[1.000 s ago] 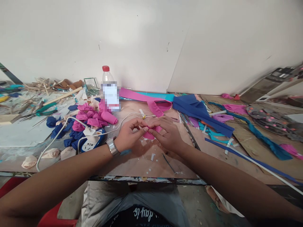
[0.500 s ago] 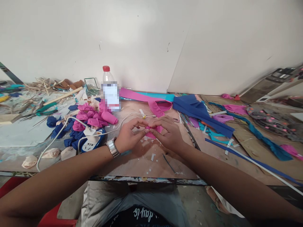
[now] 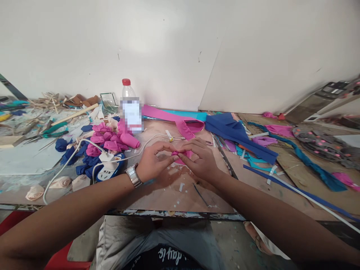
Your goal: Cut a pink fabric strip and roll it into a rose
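Observation:
Between my fingertips is the gathered end of a pink fabric strip (image 3: 188, 129), which runs back over the table to the wall side. My left hand (image 3: 157, 159), with a metal watch (image 3: 134, 175) on its wrist, pinches the gathered pink bit from the left. Thumb and fingers of my right hand (image 3: 201, 157) close on the same fabric from the right. A small flap of pink hangs below the fingers. My hands partly hide the folds.
To the left lie pink and navy fabric rosettes (image 3: 105, 138), a power strip (image 3: 111, 170) with a white cable, and green-handled pliers (image 3: 54, 129). A red-capped bottle (image 3: 128, 90) stands behind. Navy cloth (image 3: 229, 129) and a teal strip (image 3: 306, 157) lie on the right.
My left fingers have shifted slightly on the gathered pink fabric, showing a little more of it between the fingertips. Both hands otherwise stay in place.

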A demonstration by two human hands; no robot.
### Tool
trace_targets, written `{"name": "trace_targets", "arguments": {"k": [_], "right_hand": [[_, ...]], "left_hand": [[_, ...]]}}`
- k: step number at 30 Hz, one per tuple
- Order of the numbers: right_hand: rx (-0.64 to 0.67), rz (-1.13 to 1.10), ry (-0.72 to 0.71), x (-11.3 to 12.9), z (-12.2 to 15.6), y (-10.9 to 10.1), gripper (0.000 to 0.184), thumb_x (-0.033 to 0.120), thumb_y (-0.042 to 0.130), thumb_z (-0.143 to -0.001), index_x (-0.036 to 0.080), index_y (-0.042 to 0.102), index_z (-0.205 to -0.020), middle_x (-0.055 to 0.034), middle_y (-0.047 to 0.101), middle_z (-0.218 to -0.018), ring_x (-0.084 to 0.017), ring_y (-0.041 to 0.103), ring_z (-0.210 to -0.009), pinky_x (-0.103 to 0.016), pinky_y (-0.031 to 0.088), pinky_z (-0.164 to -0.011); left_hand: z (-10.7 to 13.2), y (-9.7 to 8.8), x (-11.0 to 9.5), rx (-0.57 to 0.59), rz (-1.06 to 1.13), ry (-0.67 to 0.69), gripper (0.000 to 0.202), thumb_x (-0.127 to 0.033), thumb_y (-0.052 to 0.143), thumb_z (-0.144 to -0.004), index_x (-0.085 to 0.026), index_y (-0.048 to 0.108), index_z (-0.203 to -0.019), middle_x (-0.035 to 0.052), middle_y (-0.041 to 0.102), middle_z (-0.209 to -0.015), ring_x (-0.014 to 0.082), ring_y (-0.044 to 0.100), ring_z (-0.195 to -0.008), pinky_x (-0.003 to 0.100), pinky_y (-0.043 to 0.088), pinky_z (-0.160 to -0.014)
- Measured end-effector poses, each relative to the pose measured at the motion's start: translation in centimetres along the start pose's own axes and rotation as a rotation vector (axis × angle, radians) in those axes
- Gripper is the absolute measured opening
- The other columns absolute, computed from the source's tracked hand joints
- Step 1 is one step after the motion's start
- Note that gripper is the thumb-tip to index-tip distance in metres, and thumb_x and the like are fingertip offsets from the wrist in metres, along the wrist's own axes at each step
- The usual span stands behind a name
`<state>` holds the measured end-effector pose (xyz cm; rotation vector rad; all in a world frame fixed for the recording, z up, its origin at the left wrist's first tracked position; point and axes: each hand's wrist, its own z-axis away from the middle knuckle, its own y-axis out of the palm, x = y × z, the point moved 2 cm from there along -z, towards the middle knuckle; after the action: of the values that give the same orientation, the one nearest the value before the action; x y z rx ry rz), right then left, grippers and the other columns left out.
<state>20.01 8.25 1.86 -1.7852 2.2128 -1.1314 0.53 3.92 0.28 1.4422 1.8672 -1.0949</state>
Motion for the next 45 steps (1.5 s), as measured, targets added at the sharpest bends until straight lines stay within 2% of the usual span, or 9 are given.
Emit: {"name": "trace_targets", "arguments": {"k": [10, 14, 20, 27, 32, 38, 45], "right_hand": [[-0.048, -0.013, 0.001, 0.04, 0.07, 0.01, 0.007, 0.028, 0.075, -0.093, 0.026, 0.073, -0.087, -0.0015, 0.08, -0.084, -0.022, 0.07, -0.08, -0.044, 0.051, -0.085], [-0.042, -0.011, 0.005, 0.18, 0.04, -0.07, 0.006, 0.027, 0.075, -0.093, 0.026, 0.073, -0.088, -0.0014, 0.08, -0.085, -0.022, 0.069, -0.082, -0.044, 0.051, -0.086], [-0.021, 0.022, 0.049, 0.28, -0.02, -0.11, 0.007, 0.032, 0.074, -0.094, 0.026, 0.071, -0.09, -0.0011, 0.079, -0.087, -0.023, 0.069, -0.086, -0.043, 0.05, -0.086], [-0.024, 0.003, 0.006, 0.23, 0.11, 0.01, 0.003, 0.025, 0.071, -0.095, 0.027, 0.071, -0.098, -0.0015, 0.08, -0.092, -0.024, 0.07, -0.089, -0.044, 0.051, -0.087], [-0.036, 0.024, 0.012, 0.15, 0.13, 0.02, 0.002, 0.028, 0.072, -0.095, 0.027, 0.071, -0.096, -0.0018, 0.08, -0.091, -0.024, 0.07, -0.089, -0.044, 0.051, -0.086], [-0.021, 0.023, 0.008, 0.18, 0.08, 0.02, 0.004, 0.029, 0.073, -0.096, 0.027, 0.071, -0.095, -0.0021, 0.08, -0.092, -0.024, 0.07, -0.09, -0.044, 0.051, -0.087], [-0.026, 0.007, -0.007, -0.03, 0.11, 0.14, 0.006, 0.029, 0.075, -0.096, 0.026, 0.071, -0.096, -0.0016, 0.079, -0.091, -0.023, 0.07, -0.088, -0.042, 0.051, -0.087]], "left_hand": [[0.03, 0.15, 0.04, -0.028, 0.045, -0.041, 0.02, -0.035, 0.08, -0.089, -0.019, 0.074, -0.098, 0.0074, 0.077, -0.099, 0.0207, 0.071, -0.095, 0.036, 0.056, -0.091], [0.01, 0.04, 0.01, -0.019, 0.019, -0.016, 0.022, -0.037, 0.083, -0.086, -0.019, 0.075, -0.096, 0.007, 0.078, -0.097, 0.0205, 0.071, -0.093, 0.035, 0.057, -0.089], [0.08, 0.14, -0.07, -0.018, 0.022, -0.048, 0.02, -0.037, 0.078, -0.091, -0.019, 0.074, -0.098, 0.0084, 0.079, -0.1, 0.0211, 0.073, -0.094, 0.035, 0.058, -0.09], [-0.02, 0.23, 0.17, 0.015, 0.093, -0.059, 0.019, -0.036, 0.074, -0.094, -0.019, 0.073, -0.104, 0.0074, 0.08, -0.103, 0.02, 0.076, -0.096, 0.034, 0.06, -0.092], [0.03, 0.28, 0.21, 0.036, 0.075, -0.085, 0.021, -0.038, 0.073, -0.095, -0.02, 0.074, -0.105, 0.0081, 0.08, -0.105, 0.0221, 0.076, -0.098, 0.037, 0.06, -0.094], [0.17, 0.62, 0.36, 0.079, 0.16, -0.135, 0.026, -0.041, 0.075, -0.093, -0.02, 0.072, -0.108, 0.0092, 0.079, -0.111, 0.0246, 0.077, -0.104, 0.039, 0.062, -0.096], [0.19, 0.75, 0.57, 0.119, 0.181, -0.142, 0.024, -0.04, 0.069, -0.097, -0.021, 0.071, -0.111, 0.0084, 0.079, -0.113, 0.0243, 0.076, -0.106, 0.041, 0.06, -0.099]]}}
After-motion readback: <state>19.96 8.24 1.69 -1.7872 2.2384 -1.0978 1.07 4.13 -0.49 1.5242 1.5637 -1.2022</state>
